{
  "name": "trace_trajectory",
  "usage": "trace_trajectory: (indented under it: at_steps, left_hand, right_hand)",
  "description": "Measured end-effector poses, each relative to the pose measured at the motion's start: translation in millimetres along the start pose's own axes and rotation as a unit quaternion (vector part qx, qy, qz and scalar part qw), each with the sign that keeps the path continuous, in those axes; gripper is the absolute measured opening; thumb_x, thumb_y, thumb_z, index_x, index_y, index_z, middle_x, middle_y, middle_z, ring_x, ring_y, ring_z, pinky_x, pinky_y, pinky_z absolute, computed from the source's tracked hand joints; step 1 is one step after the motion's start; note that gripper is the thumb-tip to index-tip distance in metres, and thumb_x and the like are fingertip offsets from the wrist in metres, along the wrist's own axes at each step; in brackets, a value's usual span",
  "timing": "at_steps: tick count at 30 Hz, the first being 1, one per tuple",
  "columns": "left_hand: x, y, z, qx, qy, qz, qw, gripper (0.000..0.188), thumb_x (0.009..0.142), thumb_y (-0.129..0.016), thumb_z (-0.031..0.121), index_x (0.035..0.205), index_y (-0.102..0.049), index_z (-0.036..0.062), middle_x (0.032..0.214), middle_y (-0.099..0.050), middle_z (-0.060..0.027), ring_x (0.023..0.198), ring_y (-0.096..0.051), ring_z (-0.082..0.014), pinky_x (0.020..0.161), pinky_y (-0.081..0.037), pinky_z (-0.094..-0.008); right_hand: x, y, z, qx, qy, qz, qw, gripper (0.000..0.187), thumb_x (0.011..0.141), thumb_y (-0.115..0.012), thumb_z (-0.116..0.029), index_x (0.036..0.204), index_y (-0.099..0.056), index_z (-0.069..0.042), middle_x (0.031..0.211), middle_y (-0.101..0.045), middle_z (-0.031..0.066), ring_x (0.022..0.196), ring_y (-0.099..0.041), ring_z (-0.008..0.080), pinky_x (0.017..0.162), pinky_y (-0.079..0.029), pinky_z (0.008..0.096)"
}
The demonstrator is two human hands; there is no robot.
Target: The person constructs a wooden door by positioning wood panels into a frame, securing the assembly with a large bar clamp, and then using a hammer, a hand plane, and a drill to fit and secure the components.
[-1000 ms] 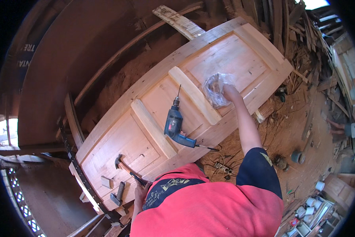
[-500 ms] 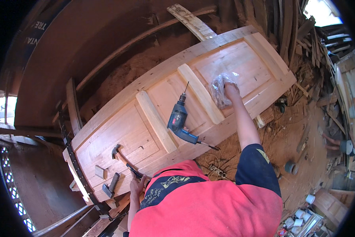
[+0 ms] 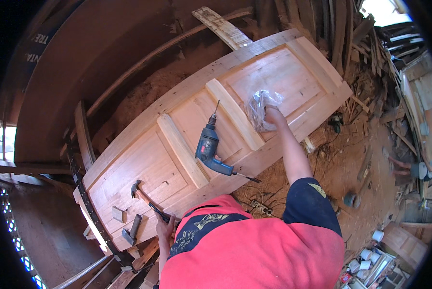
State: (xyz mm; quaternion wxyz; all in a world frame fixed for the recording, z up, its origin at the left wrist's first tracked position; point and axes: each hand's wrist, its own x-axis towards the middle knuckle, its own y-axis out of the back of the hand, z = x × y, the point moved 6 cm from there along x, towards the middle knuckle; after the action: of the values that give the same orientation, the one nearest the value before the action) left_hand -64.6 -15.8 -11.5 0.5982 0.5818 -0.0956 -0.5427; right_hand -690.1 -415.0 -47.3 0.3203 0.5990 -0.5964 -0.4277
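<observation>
A pale wooden panelled door (image 3: 141, 159) lies flat below me. Over its right half, my right hand (image 3: 273, 114) is closed at a crumpled clear plastic bag (image 3: 260, 102); its fingertips are partly hidden in the plastic. My left hand (image 3: 165, 228), at the near edge, is wrapped around the dark grip end of a claw hammer (image 3: 142, 194), whose head points left over the door. Between my hands, a blue power drill (image 3: 208, 144) with a long bit rests across the middle panel. A short-handled hammer (image 3: 132, 231) and a small grey block (image 3: 119, 214) lie left of the claw hammer.
A long bar clamp (image 3: 90, 204) crosses the door's left end. A rough plank (image 3: 223, 28) sticks out past the far edge. Scrap boards (image 3: 365, 58) are heaped at the right. Tins and containers (image 3: 370, 257) stand at lower right, and a person's legs (image 3: 402, 168) show at far right.
The view has shifted slightly, so the whole scene sits a little further left. My right hand stays at the plastic bag and my left hand stays at the claw hammer's grip.
</observation>
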Motion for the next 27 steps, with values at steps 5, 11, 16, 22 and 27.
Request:
trace_trajectory:
  at_steps: [5,11,16,22,27]
  left_hand:
    - [-11.2,7.7,-0.1,-0.012,0.009,0.002,1.0,0.105,0.083,-0.067,0.057,0.153,-0.015,-0.0028,0.107,-0.066,-0.0311,0.102,-0.064,-0.0474,0.086,-0.051,-0.0484]
    - [-6.6,1.8,-2.1,-0.015,0.003,0.014,1.0,0.102,0.084,-0.068,0.053,0.154,-0.016,0.0023,0.111,-0.066,-0.0307,0.106,-0.063,-0.048,0.086,-0.051,-0.0487]
    - [-7.2,0.5,2.2,-0.02,-0.001,0.031,0.999,0.097,0.084,-0.07,0.05,0.155,-0.018,0.008,0.112,-0.066,-0.0293,0.108,-0.062,-0.0467,0.088,-0.05,-0.0488]
    - [-7.5,-6.2,-26.6,-0.099,-0.011,0.024,0.995,0.093,0.086,-0.07,0.046,0.156,-0.019,0.0121,0.115,-0.066,-0.0277,0.11,-0.063,-0.0437,0.088,-0.05,-0.0476]
    - [-8.7,-0.4,-8.4,-0.093,-0.011,0.06,0.994,0.083,0.086,-0.072,0.042,0.148,-0.036,0.0003,0.12,-0.063,-0.0289,0.113,-0.062,-0.0412,0.093,-0.05,-0.0456]
  right_hand:
    - [-7.3,-2.1,-13.5,0.028,-0.036,-0.095,0.994,0.036,0.074,-0.072,-0.013,0.108,-0.069,-0.006,0.108,-0.07,0.0173,0.105,-0.066,0.0333,0.092,-0.052,0.0395]
    - [-5.1,-5.8,11.4,0.011,-0.01,-0.03,0.999,0.035,0.068,-0.082,-0.026,0.097,-0.074,-0.007,0.102,-0.073,0.0142,0.099,-0.068,0.0326,0.089,-0.054,0.0379]
    - [-11.1,16.1,13.1,0.024,-0.006,0.024,0.999,0.033,0.068,-0.083,-0.022,0.095,-0.073,-0.006,0.095,-0.074,0.0136,0.089,-0.072,0.0274,0.081,-0.057,0.036]
    - [-29.6,76.2,5.5,0.174,-0.009,0.139,0.975,0.024,0.072,-0.083,-0.012,0.092,-0.071,-0.003,0.084,-0.073,0.0091,0.079,-0.072,0.0204,0.072,-0.056,0.0334]
    - [-52.3,92.0,28.5,0.358,-0.029,0.211,0.909,0.027,0.079,-0.079,-0.005,0.103,-0.069,0.002,0.09,-0.071,0.0103,0.079,-0.07,0.017,0.069,-0.056,0.0282]
